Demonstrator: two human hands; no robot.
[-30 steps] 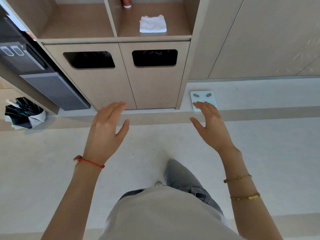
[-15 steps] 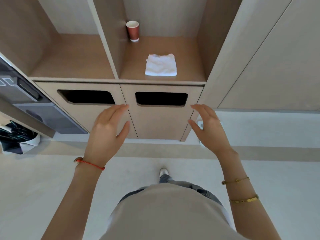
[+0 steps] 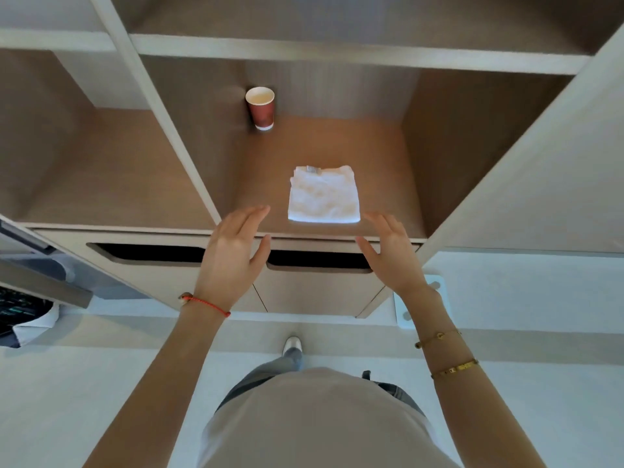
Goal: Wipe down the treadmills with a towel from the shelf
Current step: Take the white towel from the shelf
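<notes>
I've stepped closer, so both my left hand and right hand, fingers spread and empty, now flank the folded white towel on the wooden shelf, ready to lift it.

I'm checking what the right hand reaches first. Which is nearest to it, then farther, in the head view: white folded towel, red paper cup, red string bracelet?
From the right hand:
1. White folded towel, just ahead and left on the shelf.
2. Red string bracelet, across on the left wrist.
3. Red paper cup, at the shelf's back left corner.
</notes>
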